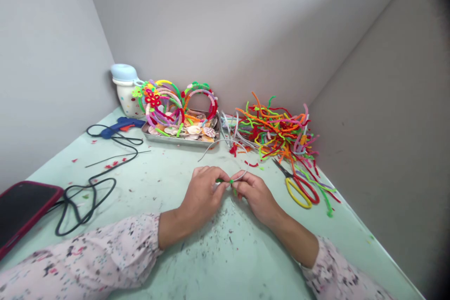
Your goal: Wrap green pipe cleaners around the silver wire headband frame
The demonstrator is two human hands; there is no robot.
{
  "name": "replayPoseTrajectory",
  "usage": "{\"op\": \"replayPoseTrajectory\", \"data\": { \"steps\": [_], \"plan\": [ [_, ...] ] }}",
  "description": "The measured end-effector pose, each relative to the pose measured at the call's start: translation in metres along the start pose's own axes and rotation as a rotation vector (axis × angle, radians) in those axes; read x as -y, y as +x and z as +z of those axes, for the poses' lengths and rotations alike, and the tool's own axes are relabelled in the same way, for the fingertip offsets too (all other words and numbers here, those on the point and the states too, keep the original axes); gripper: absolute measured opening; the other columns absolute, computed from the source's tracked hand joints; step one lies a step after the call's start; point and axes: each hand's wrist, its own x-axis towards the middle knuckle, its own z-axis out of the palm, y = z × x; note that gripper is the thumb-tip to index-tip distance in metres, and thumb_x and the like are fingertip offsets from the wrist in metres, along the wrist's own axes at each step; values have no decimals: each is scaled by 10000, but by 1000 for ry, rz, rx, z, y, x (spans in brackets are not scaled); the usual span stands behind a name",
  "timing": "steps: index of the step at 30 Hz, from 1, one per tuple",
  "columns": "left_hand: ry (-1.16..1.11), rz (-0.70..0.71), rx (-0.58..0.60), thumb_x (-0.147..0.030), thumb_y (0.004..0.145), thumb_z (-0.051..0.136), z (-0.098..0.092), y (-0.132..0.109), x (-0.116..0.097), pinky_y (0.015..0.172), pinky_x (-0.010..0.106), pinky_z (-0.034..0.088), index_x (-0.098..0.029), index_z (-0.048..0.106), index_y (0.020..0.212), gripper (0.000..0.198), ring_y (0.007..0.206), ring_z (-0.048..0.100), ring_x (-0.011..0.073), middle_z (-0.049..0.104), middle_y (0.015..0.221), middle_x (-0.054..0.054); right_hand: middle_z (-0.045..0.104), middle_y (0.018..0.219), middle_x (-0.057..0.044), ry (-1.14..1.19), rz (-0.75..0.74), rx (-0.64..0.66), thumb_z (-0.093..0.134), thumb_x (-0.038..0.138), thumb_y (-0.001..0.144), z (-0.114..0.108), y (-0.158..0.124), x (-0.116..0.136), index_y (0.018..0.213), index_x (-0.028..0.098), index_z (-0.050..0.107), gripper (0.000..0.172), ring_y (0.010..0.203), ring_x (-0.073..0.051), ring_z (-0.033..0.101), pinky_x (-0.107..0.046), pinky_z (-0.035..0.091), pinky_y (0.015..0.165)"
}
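Observation:
A thin pale headband (225, 140) arches up above my hands, its free end pointing left over the table. Its near end is pinched by my right hand (258, 199), thumb and fingertips pressed together. A short green pipe cleaner (231, 182) is at that end, between the two sets of fingertips. My left hand (198, 197) is closed too, gripping the green pipe cleaner from the left. Part of the green piece is hidden by the fingers, so I cannot tell how far it is wrapped round the band.
Scissors (298, 190) lie right of my hands, below a heap of colourful pipe cleaners (277, 126). Behind stands a metal tray (176, 140) of shells and decorated headbands (165, 103), beside a white cup (128, 96). Leftward are a blue glue gun (119, 126), black cable (93, 187) and phone (28, 211).

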Motion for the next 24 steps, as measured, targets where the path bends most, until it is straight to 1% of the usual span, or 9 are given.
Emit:
{"op": "replayPoseTrajectory", "data": {
  "steps": [10,24],
  "plan": [
    [-69,-98,14,-198,840,538,2,-3,1,826,322,367,-211,622,850,85,861,541,181,651,844,-4,490,550,59,-50,21,-17,569,235,734,0,1,-2,774,173,609,84,543,-105,420,-245,339,545],
    [-115,-124,36,-224,842,533,1,-3,-2,790,299,367,-211,629,855,98,841,535,170,657,846,-10,481,560,58,-57,-12,-37,580,242,743,-1,-2,-3,765,171,609,80,544,-99,389,-241,321,541]
  ]
}}
